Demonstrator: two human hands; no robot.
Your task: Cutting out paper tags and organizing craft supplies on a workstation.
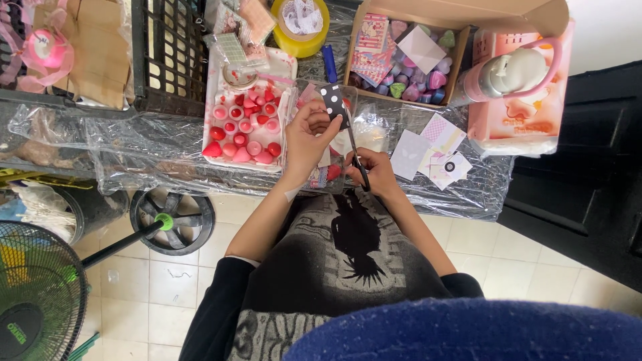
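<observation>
the left hand [309, 137] pinches a small black piece with white dots [332, 99] between thumb and fingertips, holding it up just above the plastic-covered table [134, 144]. the right hand [376, 172] is curled tight around the handles of a pair of scissors [356, 152], fingers pressed through the loops, with the blades pointing up toward the bottom edge of the dotted piece. i cannot tell whether the blades are parted or closed, they look too thin from here

the danger i see is how near the blade tips run to the left thumb: if the piece slips or the cut goes quicker than expected, the thumb is right in line. the piece is small and held only at one side, so it could twist in the blades and give a crooked cut, or drop onto the crinkled plastic sheet

just beside the left wrist sits a white tray [212, 87] full of red and pink little shapes, and an elbow nudge could scatter them. loose paper cards [428, 152] lie near the right hand, close to the table edge, and a sweep of the forearm could push them to the tiled floor [174, 281]
</observation>
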